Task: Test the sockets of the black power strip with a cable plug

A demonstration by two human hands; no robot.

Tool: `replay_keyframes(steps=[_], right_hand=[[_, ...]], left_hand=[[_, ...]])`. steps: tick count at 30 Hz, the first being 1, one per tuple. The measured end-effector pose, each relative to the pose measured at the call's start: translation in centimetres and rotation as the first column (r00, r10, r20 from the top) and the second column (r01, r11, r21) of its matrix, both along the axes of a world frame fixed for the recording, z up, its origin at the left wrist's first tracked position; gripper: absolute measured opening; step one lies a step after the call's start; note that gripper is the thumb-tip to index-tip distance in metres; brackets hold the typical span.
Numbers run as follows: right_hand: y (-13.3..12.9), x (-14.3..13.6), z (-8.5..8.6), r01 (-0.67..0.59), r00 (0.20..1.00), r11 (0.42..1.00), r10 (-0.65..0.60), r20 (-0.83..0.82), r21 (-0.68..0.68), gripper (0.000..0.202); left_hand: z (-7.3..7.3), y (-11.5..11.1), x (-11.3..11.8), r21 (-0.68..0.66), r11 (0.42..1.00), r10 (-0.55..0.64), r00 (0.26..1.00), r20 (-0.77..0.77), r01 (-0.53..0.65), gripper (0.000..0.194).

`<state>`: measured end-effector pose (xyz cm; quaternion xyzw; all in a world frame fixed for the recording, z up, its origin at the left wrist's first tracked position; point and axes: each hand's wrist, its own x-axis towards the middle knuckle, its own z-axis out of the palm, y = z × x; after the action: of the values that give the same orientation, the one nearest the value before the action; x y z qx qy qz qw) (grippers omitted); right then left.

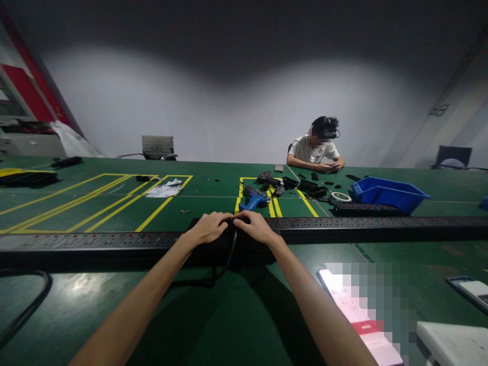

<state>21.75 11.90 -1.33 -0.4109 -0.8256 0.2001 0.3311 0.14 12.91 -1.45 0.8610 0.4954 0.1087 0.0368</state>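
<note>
My left hand [208,227] and my right hand [254,226] meet at their fingertips in the middle of the view. Both are closed in a pinch at the upper end of a black cable [233,249], which hangs down between them and curves left onto the table. The exact bit between the fingers is too small to make out. Under and behind my hands lies a dark block-like part [213,249], mostly hidden. Long black power strips [114,243] with rows of sockets and red dots run sideways across the table on either side.
A blue power drill [254,198] lies just beyond my hands, among black plastic parts [310,187]. A blue bin [389,193] stands farther right. Across the green table [213,185] sits a co-worker [316,147]. Pink paper [368,325] and a phone [470,292] lie near right.
</note>
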Motion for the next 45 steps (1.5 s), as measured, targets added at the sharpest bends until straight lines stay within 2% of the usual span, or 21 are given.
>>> replay_keyframes(steps=[2, 8, 27, 33, 36, 40, 45], right_hand=[[0.0, 0.1, 0.0, -0.007, 1.0, 1.0, 0.007, 0.023, 0.002, 0.026], [0.0, 0.0, -0.5, 0.008, 0.992, 0.995, -0.021, 0.128, 0.097, 0.042], [-1.0, -0.5, -0.1, 0.012, 0.935, 0.957, -0.113, 0.335, 0.29, 0.032], [-1.0, -0.4, -0.1, 0.066, 0.937, 0.972, -0.138, 0.32, 0.225, 0.031], [-0.8, -0.2, -0.2, 0.075, 0.962, 0.986, -0.111, 0.25, 0.148, 0.037], [-0.3, -0.2, -0.2, 0.063, 0.988, 0.996, -0.071, 0.139, 0.059, 0.03], [-0.3, -0.5, 0.0, 0.073, 0.993, 0.997, -0.076, 0.092, 0.039, 0.031]], left_hand=[[0.2, -0.1, 0.1, -0.01, 1.0, 0.004, 1.0, 0.001, -0.004, 0.044], [0.3, -0.1, 0.2, -0.017, 1.0, 0.007, 1.0, -0.003, -0.007, 0.045], [-0.1, 0.2, 0.2, -0.019, 1.0, 0.0, 1.0, 0.015, 0.0, 0.044], [-0.3, 0.3, 0.1, -0.017, 1.0, 0.003, 1.0, 0.009, -0.003, 0.044], [-0.4, 0.4, 0.0, -0.007, 1.0, -0.001, 1.0, 0.005, 0.001, 0.044], [-0.5, 0.4, -0.1, -0.003, 1.0, -0.007, 1.0, 0.009, 0.007, 0.044], [-0.3, 0.3, 0.0, -0.022, 1.0, 0.006, 1.0, -0.001, -0.006, 0.045]])
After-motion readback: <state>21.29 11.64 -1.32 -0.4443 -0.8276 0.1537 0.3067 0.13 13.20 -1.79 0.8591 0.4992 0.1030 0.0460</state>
